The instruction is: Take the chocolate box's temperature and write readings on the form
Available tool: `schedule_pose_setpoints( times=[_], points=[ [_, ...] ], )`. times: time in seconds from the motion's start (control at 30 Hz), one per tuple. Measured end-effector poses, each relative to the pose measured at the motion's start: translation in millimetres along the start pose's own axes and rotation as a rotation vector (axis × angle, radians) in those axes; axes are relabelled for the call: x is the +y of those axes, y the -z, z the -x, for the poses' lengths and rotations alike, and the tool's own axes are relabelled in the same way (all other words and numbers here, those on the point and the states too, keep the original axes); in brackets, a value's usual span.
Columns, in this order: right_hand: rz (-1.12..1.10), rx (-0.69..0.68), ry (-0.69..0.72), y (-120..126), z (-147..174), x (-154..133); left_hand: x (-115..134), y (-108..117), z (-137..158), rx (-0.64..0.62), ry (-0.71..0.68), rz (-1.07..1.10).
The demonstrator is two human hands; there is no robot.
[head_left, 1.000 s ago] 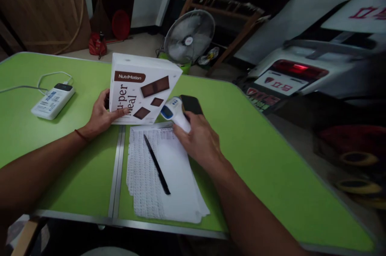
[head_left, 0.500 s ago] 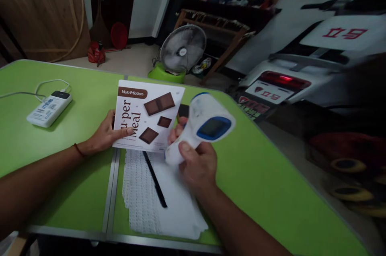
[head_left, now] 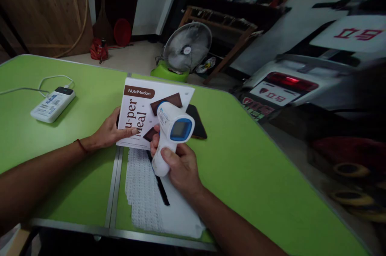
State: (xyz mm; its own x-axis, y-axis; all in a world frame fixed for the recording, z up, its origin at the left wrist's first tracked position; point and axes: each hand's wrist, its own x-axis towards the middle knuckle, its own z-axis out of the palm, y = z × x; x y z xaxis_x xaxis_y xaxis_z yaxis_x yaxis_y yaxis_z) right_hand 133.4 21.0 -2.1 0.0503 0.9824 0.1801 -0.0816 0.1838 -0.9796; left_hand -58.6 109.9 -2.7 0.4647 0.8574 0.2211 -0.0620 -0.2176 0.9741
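Left hand (head_left: 109, 130): gripping the white NutriMotion box (head_left: 135, 105) by its left edge, thumb flat across the printed front, other fingers largely hidden behind. Box held over the bench (head_left: 247, 179), brown-and-white face toward the wearer; cannot tell whether its lower edge touches anything.

Right hand (head_left: 182, 164): closed around the handle of a white infrared thermometer (head_left: 172, 121), thumb on the near side of the grip. Thermometer stands in front of the box's right part, hiding some of the print; blue-framed display faces the wearer, reading not legible. Contact between the two cannot be told.

Below both: stack of written sheets (head_left: 144, 203), with a black pen (head_left: 163, 192) lying aslant on top, partly covered by the thermometer. Dark phone (head_left: 199, 124) lies just beyond the thermometer, to its right. White power bank (head_left: 52, 106), cable (head_left: 57, 76) plugged in, lies well apart at left.
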Motion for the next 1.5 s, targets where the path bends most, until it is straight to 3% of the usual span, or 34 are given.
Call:
schedule_pose_setpoints(
  times=[0.37, 1.5],
  points=[
    [-0.005, -0.083, 0.02, 2.3, 3.1, -5.3, -3.9, 1.5, 1.0, -0.003, -0.02, -0.063],
    [-0.041, -0.095, -0.004, 4.3, 7.3, 0.0, -2.4, 0.3, 0.0, -0.031, -0.025, -0.036]
  ],
)
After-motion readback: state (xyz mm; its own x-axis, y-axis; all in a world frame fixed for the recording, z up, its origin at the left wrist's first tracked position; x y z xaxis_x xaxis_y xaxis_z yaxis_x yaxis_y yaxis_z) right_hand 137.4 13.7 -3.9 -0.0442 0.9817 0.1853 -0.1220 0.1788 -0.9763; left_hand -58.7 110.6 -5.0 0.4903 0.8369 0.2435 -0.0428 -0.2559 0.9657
